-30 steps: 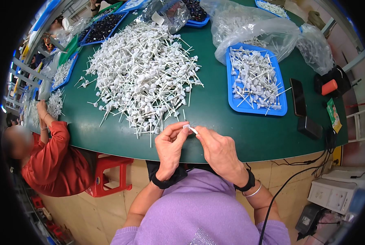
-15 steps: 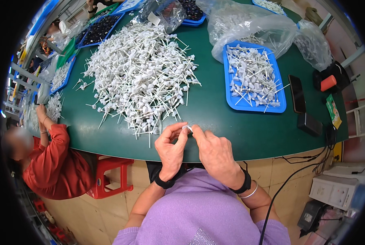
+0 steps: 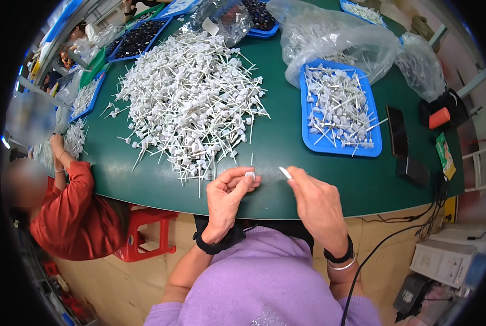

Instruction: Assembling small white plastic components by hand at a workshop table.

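Observation:
My left hand pinches a small white capped piece with a thin straw-like stem, the stem pointing away from me. To its right, my right hand is closed on a slim white pointed piece, whose exact kind I cannot make out. The hands are apart, over the near edge of the green table. Beyond my left hand lies a big heap of similar white capped pieces with stems. More of them fill a blue tray at the right.
Clear plastic bags lie behind the tray. A phone, a dark box and a red-orange roll are at the right. Trays of dark pieces stand at the far left. A co-worker in a red top sits at the left.
My right hand has moved away from my left, rightward, with the white pointed piece in it. The capped piece stays in my left hand, its stem now showing upright.

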A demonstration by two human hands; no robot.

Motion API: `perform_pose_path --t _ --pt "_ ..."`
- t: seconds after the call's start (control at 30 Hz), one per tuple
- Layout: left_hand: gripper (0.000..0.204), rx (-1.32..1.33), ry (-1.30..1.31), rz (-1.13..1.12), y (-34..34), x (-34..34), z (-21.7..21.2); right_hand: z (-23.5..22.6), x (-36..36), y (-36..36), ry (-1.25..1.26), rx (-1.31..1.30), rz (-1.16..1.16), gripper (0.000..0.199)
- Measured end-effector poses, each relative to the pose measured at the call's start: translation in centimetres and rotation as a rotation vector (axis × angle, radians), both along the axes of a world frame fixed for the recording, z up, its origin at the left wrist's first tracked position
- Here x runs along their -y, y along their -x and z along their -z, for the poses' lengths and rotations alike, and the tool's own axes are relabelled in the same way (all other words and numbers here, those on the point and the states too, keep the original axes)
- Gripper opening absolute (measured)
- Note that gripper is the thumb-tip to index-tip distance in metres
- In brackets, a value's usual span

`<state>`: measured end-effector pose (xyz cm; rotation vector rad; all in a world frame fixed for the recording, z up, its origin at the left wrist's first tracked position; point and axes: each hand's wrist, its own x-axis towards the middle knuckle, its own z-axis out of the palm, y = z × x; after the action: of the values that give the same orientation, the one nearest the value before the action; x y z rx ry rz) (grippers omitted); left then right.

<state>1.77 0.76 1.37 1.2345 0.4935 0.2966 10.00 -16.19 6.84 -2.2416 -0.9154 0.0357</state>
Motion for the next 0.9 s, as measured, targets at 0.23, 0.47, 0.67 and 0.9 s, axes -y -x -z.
perform_pose_path --t 0.23,0.47,0.67,0.9 --pt "0.030 0.280 0.089 0.280 -9.0 4.1 -4.5 0.6 3.2 0.3 -0.078 -0.164 0.322 0.021" --pt "0.052 0.299 -0.923 0.138 -9.5 -1.6 -3.8 1.7 4.0 -0.2 -0.098 -0.127 0.326 0.024" --pt "0.064 -0.356 -1.559 0.080 1.6 -10.3 -1.1 2.5 2.6 -0.6 -0.027 -0.177 0.259 0.022" --pt "0.066 -0.253 -1.397 0.211 2.5 -8.6 0.7 2.4 0.0 0.2 -0.009 -0.200 0.103 0.017"
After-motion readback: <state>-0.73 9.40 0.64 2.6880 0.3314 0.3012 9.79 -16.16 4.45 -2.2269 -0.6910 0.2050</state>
